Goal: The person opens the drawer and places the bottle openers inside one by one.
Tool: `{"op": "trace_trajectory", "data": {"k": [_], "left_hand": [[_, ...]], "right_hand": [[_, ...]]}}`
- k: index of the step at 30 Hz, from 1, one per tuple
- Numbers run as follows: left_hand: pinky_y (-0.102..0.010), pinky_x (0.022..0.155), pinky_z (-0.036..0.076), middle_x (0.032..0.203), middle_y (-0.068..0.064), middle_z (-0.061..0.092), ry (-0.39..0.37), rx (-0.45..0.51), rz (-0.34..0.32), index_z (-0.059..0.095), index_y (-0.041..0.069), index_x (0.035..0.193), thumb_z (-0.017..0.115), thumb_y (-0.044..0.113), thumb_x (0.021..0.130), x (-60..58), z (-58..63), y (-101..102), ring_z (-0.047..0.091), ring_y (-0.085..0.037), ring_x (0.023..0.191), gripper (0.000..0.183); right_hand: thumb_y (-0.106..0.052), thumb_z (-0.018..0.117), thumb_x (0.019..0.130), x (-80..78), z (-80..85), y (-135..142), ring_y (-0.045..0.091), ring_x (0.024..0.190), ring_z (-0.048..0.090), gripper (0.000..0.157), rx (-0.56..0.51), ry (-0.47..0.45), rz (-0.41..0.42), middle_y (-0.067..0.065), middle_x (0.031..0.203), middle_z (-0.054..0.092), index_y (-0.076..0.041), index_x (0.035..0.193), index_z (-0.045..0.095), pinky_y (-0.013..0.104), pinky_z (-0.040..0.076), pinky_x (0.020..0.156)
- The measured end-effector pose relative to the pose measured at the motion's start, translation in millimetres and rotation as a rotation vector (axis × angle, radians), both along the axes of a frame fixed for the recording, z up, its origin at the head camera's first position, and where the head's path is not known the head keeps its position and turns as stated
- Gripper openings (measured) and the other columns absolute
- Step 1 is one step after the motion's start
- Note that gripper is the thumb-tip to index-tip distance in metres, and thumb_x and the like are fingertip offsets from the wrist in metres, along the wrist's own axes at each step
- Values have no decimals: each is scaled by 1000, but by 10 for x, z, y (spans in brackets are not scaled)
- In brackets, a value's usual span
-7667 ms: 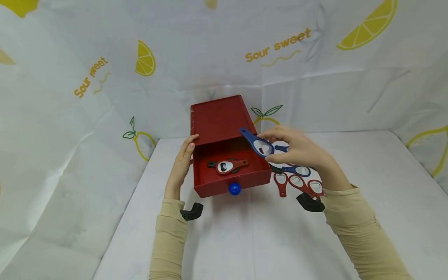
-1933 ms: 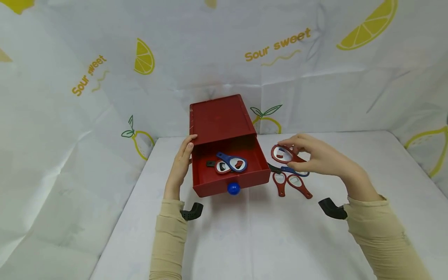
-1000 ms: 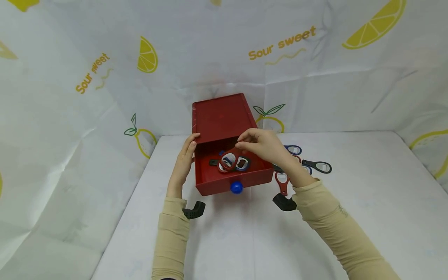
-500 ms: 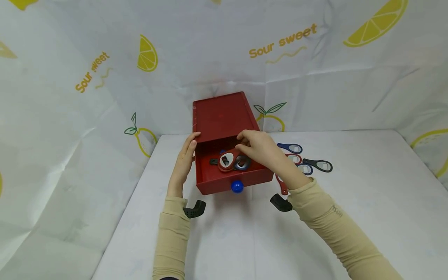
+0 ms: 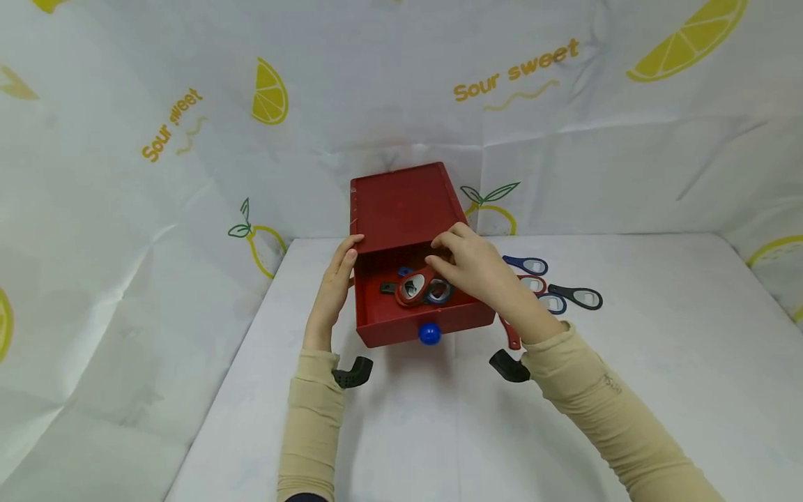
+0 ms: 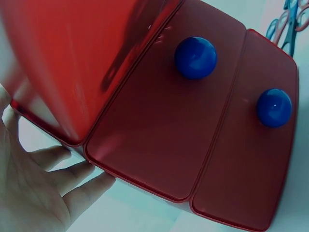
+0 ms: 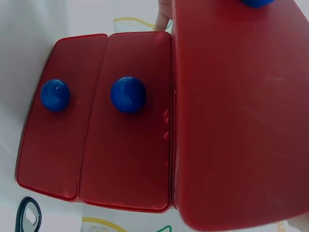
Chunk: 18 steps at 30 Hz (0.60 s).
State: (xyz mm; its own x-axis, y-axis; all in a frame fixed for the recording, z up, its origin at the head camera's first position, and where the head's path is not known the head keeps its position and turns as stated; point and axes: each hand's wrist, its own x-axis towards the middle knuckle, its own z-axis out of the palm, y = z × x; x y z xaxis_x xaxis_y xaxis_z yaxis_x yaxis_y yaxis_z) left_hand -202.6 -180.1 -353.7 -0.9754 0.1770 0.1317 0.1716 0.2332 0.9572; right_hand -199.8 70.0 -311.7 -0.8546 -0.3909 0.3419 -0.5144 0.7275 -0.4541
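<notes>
A red drawer chest (image 5: 404, 206) stands with its top drawer (image 5: 379, 324) pulled out, a blue knob (image 5: 429, 333) on the front. Against the chest's left side rests my left hand (image 5: 329, 300), its fingers fairly straight; the left wrist view also shows these fingers (image 6: 79, 181) along the side. Over the drawer's right part is my right hand (image 5: 479, 268), thumb and index finger apart. Just below its fingertips a red bottle opener (image 5: 412, 286) lies on other openers in the drawer, including a blue one (image 5: 439, 291) and a partly covered black one (image 5: 387, 287).
Right of the chest, several bottle openers lie on the white table: a black one (image 5: 580, 298), blue ones (image 5: 532, 265) and red ones (image 5: 513, 336), partly behind my right forearm. Two lower drawers (image 6: 154, 125) are closed. A lemon-print sheet (image 5: 401, 84) hangs behind.
My right hand has brought a red bottle opener from the table into the drawer and let it go there. Earlier a blue one went in too. The left hand has stayed on the chest.
</notes>
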Motion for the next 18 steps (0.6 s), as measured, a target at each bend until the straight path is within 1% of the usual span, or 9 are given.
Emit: {"op": "trace_trajectory", "data": {"k": [5, 13, 15, 18], "left_hand": [[-57, 105, 30, 152, -3, 26, 12, 3, -3, 34, 24, 141, 30, 34, 102, -12, 4, 4, 28, -25, 138, 41], [-55, 104, 32, 151, -3, 27, -8, -2, 2, 34, 26, 141, 31, 35, 102, -2, -7, -4, 30, -24, 136, 41], [-55, 104, 32, 151, -3, 27, -9, -2, 0, 34, 26, 141, 31, 35, 102, 2, -14, -4, 29, -24, 137, 41], [-56, 104, 32, 151, -3, 27, -4, 2, -1, 34, 26, 141, 31, 35, 102, 7, -16, 0, 29, -24, 137, 40]], "right_hand": [[-24, 64, 88, 51, 18, 40, 20, 79, 57, 27, -16, 79, -3, 11, 100, 56, -2, 105, 65, 33, 52, 70], [-23, 67, 86, 176, 1, 136, 21, 80, 59, 24, -81, 108, 36, 8, 99, 56, -5, 103, 66, 31, 52, 67], [-21, 68, 86, 207, -16, 165, 19, 80, 58, 21, -117, 141, 58, 6, 97, 57, -6, 101, 67, 28, 50, 66], [-16, 71, 82, 256, -41, 209, 13, 77, 55, 15, -197, 238, 116, 3, 91, 57, -8, 95, 69, 22, 45, 61]]}}
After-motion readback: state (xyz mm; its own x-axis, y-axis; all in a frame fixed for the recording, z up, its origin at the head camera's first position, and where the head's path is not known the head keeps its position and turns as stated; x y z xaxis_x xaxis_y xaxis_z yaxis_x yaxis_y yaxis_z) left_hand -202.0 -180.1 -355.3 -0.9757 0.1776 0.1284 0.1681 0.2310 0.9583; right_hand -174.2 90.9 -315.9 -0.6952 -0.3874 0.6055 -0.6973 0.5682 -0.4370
